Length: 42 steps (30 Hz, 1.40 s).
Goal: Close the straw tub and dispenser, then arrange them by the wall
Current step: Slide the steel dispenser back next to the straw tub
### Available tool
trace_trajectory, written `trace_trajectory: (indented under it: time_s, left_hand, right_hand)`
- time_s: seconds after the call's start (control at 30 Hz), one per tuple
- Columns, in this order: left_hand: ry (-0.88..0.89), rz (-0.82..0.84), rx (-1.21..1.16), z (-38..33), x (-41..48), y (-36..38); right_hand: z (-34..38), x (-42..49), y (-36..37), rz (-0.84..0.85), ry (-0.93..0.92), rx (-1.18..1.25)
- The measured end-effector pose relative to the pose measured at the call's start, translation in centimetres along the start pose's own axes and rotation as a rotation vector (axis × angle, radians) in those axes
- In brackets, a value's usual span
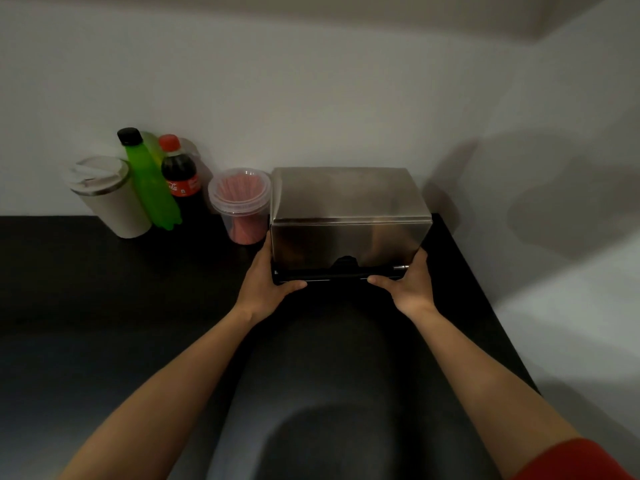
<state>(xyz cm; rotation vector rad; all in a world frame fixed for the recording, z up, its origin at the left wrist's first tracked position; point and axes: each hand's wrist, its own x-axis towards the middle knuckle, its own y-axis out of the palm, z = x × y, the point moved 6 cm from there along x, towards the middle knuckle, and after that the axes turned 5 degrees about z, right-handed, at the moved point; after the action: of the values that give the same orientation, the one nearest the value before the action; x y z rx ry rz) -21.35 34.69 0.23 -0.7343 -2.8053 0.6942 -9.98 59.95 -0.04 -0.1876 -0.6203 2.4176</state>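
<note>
A stainless steel straw dispenser (349, 216) with its lid down stands on the black counter, its back at the white wall. My left hand (268, 277) grips its lower left front corner and my right hand (410, 280) grips its lower right front corner, thumbs on the black base tray. Just left of the dispenser, touching or nearly touching it, stands a clear plastic tub (240, 202) of red straws with a clear lid on top.
Left of the tub, along the wall (311, 81), stand a cola bottle (180, 174), a green bottle (149, 181) and a white lidded cup (109, 199). The black counter (104, 306) ends at its right edge just past the dispenser.
</note>
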Motion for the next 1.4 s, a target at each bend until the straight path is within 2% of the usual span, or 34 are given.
trace_trajectory:
  time_s: [0.63, 1.4]
  left_hand:
    - [0.053, 0.098, 0.052, 0.2, 2.2, 0.1]
    - [0.039, 0.102, 0.051, -0.5, 3.0, 0.5]
  right_hand:
    - [0.6, 2.1, 0.9, 0.009, -0.075, 0.050]
    - [0.9, 2.6, 0.5, 0.024, -0.123, 0.061]
